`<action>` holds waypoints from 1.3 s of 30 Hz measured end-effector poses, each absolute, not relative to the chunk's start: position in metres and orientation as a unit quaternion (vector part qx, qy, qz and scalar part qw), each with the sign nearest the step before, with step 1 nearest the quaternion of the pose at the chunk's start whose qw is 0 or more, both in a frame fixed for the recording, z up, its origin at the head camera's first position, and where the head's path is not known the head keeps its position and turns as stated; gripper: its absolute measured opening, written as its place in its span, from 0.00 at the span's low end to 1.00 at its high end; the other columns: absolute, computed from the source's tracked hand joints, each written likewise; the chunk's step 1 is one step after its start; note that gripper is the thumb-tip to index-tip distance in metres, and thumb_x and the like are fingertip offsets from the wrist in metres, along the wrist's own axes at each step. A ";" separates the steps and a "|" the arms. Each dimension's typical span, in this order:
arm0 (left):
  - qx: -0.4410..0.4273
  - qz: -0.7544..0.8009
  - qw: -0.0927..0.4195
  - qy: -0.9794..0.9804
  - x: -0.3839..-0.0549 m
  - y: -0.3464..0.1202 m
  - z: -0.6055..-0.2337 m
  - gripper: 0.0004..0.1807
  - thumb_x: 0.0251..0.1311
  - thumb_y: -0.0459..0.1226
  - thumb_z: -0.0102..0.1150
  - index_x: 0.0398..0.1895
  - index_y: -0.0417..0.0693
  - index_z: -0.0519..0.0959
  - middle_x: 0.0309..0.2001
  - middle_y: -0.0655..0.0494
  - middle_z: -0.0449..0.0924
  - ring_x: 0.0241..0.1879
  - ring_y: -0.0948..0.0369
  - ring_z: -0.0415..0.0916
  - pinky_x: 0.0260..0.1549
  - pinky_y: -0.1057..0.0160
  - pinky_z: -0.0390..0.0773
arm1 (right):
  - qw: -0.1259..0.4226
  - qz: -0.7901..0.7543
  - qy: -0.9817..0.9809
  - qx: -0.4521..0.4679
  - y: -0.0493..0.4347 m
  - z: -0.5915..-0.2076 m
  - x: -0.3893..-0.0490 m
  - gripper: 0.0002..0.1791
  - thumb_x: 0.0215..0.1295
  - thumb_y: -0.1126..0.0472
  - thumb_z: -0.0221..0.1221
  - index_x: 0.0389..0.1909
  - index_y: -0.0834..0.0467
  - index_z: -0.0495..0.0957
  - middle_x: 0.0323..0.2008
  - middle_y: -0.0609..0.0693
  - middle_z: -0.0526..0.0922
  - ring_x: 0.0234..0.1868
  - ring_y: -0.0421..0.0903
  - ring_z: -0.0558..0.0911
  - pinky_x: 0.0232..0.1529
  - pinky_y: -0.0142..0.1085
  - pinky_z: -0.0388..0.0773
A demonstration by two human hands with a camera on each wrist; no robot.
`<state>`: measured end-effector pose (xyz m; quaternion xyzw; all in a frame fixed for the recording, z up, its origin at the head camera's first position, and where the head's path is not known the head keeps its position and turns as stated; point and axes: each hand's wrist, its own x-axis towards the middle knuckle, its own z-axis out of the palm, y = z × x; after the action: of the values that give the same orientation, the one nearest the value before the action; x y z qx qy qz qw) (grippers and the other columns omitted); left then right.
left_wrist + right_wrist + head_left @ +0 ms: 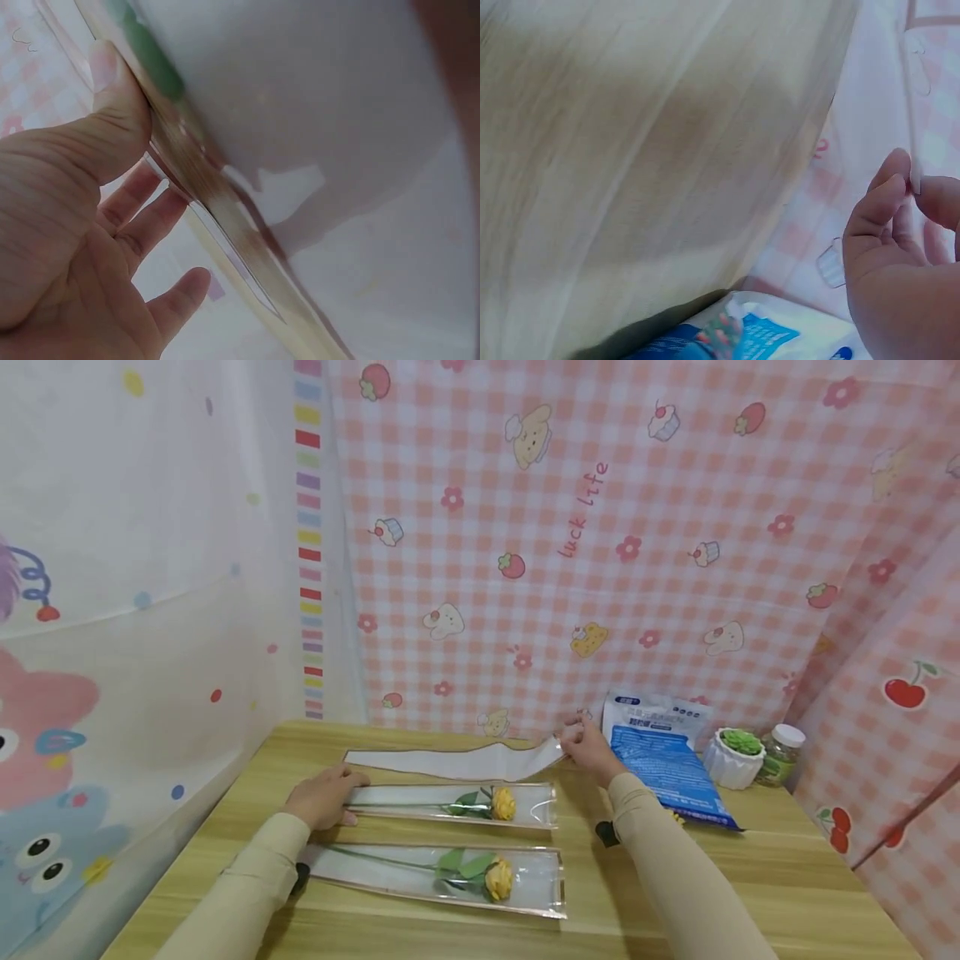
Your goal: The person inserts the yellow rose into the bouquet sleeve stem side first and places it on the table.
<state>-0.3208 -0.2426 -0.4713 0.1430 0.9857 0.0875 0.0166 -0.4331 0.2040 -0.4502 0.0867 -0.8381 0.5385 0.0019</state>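
An unfilled flower sleeve (457, 763), white with a thin dark edge, lies along the back of the table, its right end lifted. My right hand (588, 747) pinches that end between thumb and fingertips. My left hand (324, 797) rests at the narrow left ends of this sleeve and the one in front, thumb apart from the fingers. In the left wrist view the fingertips (176, 193) are right at a sleeve's edge. Two filled sleeves lie nearer, each with a yellow rose (503, 804) inside; the nearest holds the second rose (498, 880).
Right of my right hand stands a blue and white bag (667, 764). Beside it are a potted succulent (735, 758) and a lidded jar (782, 753). Patterned cloth (465, 568) hangs behind the wooden table (750, 893). A bit of yellow flower shows beside the right sleeve.
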 end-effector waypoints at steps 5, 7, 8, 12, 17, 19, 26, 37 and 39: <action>0.140 0.080 0.022 0.987 -0.320 -0.242 -0.473 0.34 0.54 0.45 0.73 0.66 0.50 0.75 0.60 0.44 0.73 0.60 0.43 0.72 0.45 0.40 0.78 | -0.008 0.572 -0.814 0.101 0.198 -0.441 -0.427 0.29 0.64 0.81 0.49 0.65 0.68 0.56 0.32 0.60 0.72 0.31 0.50 0.78 0.37 0.43 0.81; 0.138 0.081 0.023 0.987 -0.319 -0.242 -0.473 0.34 0.54 0.45 0.72 0.66 0.50 0.75 0.61 0.43 0.73 0.61 0.43 0.72 0.46 0.39 0.78 | -0.019 0.556 -0.824 0.109 0.197 -0.439 -0.425 0.26 0.64 0.81 0.48 0.64 0.71 0.61 0.35 0.60 0.72 0.31 0.49 0.77 0.40 0.46 0.82; 0.138 0.082 0.024 0.987 -0.319 -0.242 -0.473 0.34 0.55 0.45 0.72 0.66 0.50 0.74 0.61 0.43 0.73 0.61 0.43 0.72 0.45 0.39 0.78 | -0.022 0.543 -0.832 0.111 0.197 -0.439 -0.424 0.24 0.65 0.80 0.48 0.63 0.72 0.65 0.37 0.61 0.74 0.32 0.48 0.77 0.41 0.47 0.81; 0.137 0.083 0.027 0.987 -0.316 -0.242 -0.472 0.34 0.55 0.45 0.71 0.67 0.49 0.74 0.61 0.43 0.73 0.60 0.43 0.72 0.42 0.41 0.79 | -0.008 0.470 -0.875 0.118 0.198 -0.440 -0.422 0.15 0.69 0.73 0.50 0.50 0.75 0.79 0.36 0.59 0.80 0.30 0.44 0.74 0.38 0.42 0.79; 0.140 0.086 0.027 0.986 -0.314 -0.243 -0.470 0.34 0.55 0.44 0.71 0.66 0.48 0.74 0.60 0.43 0.73 0.60 0.43 0.72 0.42 0.42 0.79 | 0.058 0.394 -0.910 0.115 0.198 -0.445 -0.420 0.09 0.69 0.68 0.59 0.33 0.73 0.80 0.22 0.51 0.77 0.27 0.44 0.74 0.32 0.36 0.73; 0.142 0.090 0.027 0.985 -0.314 -0.244 -0.470 0.33 0.55 0.44 0.71 0.65 0.48 0.74 0.61 0.43 0.73 0.60 0.43 0.72 0.42 0.41 0.79 | 0.065 0.393 -0.911 0.107 0.198 -0.446 -0.419 0.04 0.66 0.72 0.60 0.35 0.72 0.78 0.28 0.55 0.79 0.32 0.49 0.77 0.35 0.38 0.74; 0.142 0.096 0.021 0.985 -0.314 -0.244 -0.470 0.33 0.56 0.43 0.71 0.66 0.49 0.74 0.63 0.43 0.72 0.62 0.43 0.71 0.43 0.38 0.78 | 0.056 0.434 -0.893 0.102 0.200 -0.448 -0.416 0.22 0.64 0.78 0.56 0.58 0.69 0.69 0.41 0.66 0.76 0.42 0.57 0.75 0.40 0.43 0.74; 0.146 0.094 0.022 0.984 -0.314 -0.243 -0.466 0.33 0.57 0.43 0.71 0.66 0.48 0.74 0.64 0.41 0.71 0.63 0.41 0.69 0.45 0.36 0.77 | 0.131 0.376 -0.909 0.126 0.195 -0.451 -0.418 0.25 0.69 0.67 0.62 0.63 0.60 0.67 0.20 0.50 0.67 0.19 0.45 0.67 0.23 0.38 0.66; 0.147 0.093 0.023 0.984 -0.315 -0.243 -0.468 0.33 0.57 0.43 0.70 0.67 0.48 0.73 0.65 0.41 0.70 0.64 0.41 0.69 0.45 0.36 0.77 | 0.140 0.359 -0.914 0.127 0.194 -0.451 -0.418 0.20 0.71 0.65 0.61 0.61 0.61 0.71 0.21 0.51 0.70 0.20 0.45 0.68 0.23 0.37 0.67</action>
<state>-0.3149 -0.2429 -0.4679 0.1467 0.9845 0.0932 0.0233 -0.4180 0.1938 -0.4514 0.1269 -0.9139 0.3590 0.1405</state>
